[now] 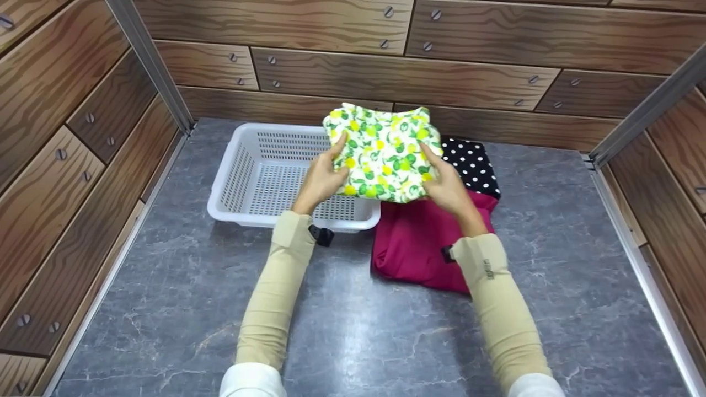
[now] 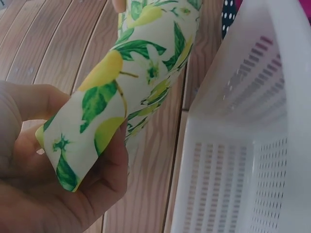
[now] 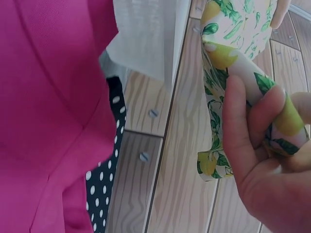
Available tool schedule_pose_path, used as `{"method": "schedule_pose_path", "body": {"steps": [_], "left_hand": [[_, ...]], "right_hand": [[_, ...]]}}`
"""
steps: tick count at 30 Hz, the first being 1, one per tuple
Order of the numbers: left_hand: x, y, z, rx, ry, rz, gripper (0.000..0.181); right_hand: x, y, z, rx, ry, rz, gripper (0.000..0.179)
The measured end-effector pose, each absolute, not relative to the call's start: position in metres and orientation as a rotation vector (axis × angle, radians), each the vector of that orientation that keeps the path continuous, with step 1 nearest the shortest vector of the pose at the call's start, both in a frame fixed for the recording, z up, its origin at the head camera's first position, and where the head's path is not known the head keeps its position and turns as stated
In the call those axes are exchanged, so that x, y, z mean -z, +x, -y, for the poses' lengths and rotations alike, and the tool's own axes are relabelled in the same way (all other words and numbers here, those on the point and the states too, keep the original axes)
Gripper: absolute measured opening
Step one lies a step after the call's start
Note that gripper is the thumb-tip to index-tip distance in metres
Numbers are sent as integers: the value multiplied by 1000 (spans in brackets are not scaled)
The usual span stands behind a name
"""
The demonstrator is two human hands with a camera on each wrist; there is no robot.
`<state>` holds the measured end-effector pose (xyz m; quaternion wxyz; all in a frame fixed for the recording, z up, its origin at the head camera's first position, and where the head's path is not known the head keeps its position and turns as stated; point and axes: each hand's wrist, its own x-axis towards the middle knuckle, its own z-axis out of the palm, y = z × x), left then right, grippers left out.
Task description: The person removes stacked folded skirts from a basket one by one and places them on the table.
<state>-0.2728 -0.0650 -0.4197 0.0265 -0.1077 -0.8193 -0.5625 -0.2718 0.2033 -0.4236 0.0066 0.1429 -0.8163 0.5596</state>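
A folded cloth [image 1: 386, 154] with a lemon-and-leaf print is held up between both hands, over the right side of the white basket and the fabrics beside it. My left hand [image 1: 322, 179] grips its left edge, thumb on top; in the left wrist view the fingers [image 2: 109, 170] curl beneath the cloth [image 2: 104, 102]. My right hand [image 1: 447, 184] pinches the opposite edge, and the right wrist view shows its fingers [image 3: 238, 116] bent round the cloth. The white perforated basket [image 1: 220, 187] stands under and beside the left hand. No item shows in its visible part.
Right of the basket lies a magenta folded cloth [image 1: 413, 248], partly over a black cloth with white dots [image 1: 471, 165]. A wood-patterned wall [image 1: 331, 71] rises behind the grey floor surface [image 1: 353, 331]. Similar panels with metal rails stand at both sides.
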Motion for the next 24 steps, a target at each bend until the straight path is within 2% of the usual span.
{"method": "schedule_pose_path", "body": {"steps": [11, 24], "left_hand": [[425, -269, 27, 1748, -456, 2520, 71], [433, -264, -11, 1820, -588, 2531, 72]], "right_hand": [[422, -260, -244, -1557, 461, 2590, 83], [421, -243, -290, -1576, 393, 2631, 81]]}}
